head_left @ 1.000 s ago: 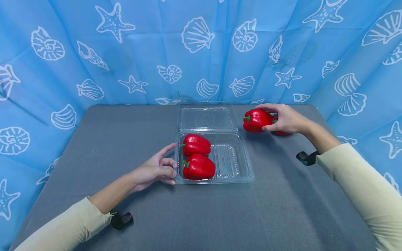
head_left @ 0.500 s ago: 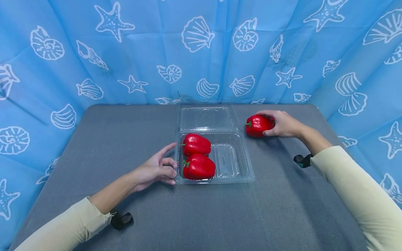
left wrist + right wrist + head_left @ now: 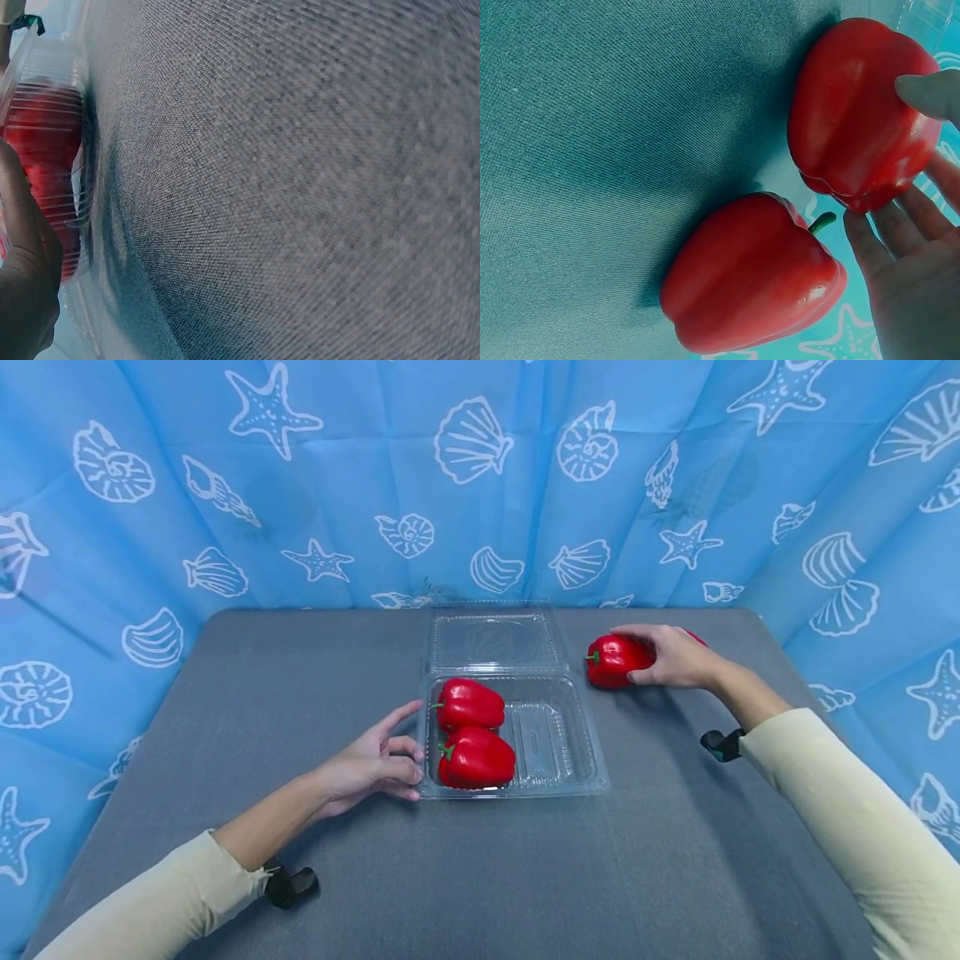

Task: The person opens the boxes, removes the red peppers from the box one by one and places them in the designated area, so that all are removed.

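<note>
My right hand [image 3: 675,657] holds a red bell pepper [image 3: 617,661] low at the table's far right, thumb on one side and fingers on the other. Just behind that hand lies a second red bell pepper [image 3: 754,274], mostly hidden in the head view but plain in the right wrist view. Two more red bell peppers, a rear one [image 3: 471,704] and a front one [image 3: 477,758], fill the left half of a clear plastic container [image 3: 588,768]. My left hand [image 3: 369,768] touches the container's left edge, index finger extended and the others loosely bent.
The container's hinged lid [image 3: 495,643] lies folded back toward the curtain. A grey cloth covers the table [image 3: 510,877]. A blue curtain [image 3: 525,510] with white sea shells hangs along the rear and sides.
My right hand has lowered the pepper toward the table, and the other pepper now shows behind the hand. My left hand and the container's peppers keep their places.
</note>
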The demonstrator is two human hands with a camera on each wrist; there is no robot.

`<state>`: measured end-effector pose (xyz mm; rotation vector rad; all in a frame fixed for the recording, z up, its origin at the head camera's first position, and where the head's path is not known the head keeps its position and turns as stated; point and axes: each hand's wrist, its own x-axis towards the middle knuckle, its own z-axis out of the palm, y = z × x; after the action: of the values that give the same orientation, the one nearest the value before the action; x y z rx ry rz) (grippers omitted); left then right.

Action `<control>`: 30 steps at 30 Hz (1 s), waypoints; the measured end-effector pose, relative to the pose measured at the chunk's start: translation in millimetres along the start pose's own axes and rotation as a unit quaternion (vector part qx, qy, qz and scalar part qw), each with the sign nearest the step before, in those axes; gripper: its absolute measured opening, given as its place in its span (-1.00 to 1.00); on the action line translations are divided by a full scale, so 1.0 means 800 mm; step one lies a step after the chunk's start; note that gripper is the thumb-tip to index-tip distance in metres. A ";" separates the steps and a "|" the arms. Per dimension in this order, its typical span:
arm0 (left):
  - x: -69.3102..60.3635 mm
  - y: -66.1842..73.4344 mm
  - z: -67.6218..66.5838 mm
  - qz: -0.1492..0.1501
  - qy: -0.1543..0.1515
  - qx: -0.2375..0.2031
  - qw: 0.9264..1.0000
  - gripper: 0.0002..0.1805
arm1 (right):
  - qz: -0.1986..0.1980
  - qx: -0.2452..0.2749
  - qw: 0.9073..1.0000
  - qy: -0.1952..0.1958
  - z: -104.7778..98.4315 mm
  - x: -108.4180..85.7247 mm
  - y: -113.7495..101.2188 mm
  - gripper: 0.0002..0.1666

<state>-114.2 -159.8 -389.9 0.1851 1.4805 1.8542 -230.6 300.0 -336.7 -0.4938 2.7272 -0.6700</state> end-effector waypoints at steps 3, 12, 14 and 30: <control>0.000 0.000 0.000 0.000 0.000 0.001 1.000 -0.02 | 0.002 0.001 1.000 0.007 0.001 -0.001 0.002 -0.10; 0.000 -0.001 -0.001 0.002 0.000 0.003 1.000 -0.01 | -0.007 0.025 1.000 0.012 0.003 -0.004 0.010 -0.09; 0.001 -0.002 -0.001 0.002 0.000 0.004 1.000 -0.01 | -0.009 0.029 0.999 0.015 0.003 -0.005 0.012 -0.08; 0.001 -0.001 -0.002 -0.002 -0.004 0.001 1.000 -0.03 | -0.039 0.092 0.994 0.050 0.002 -0.013 0.020 -0.07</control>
<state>-114.9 -160.6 -391.4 0.1902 1.4763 1.8461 -224.4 316.8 -343.4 -0.5374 2.7135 -0.9790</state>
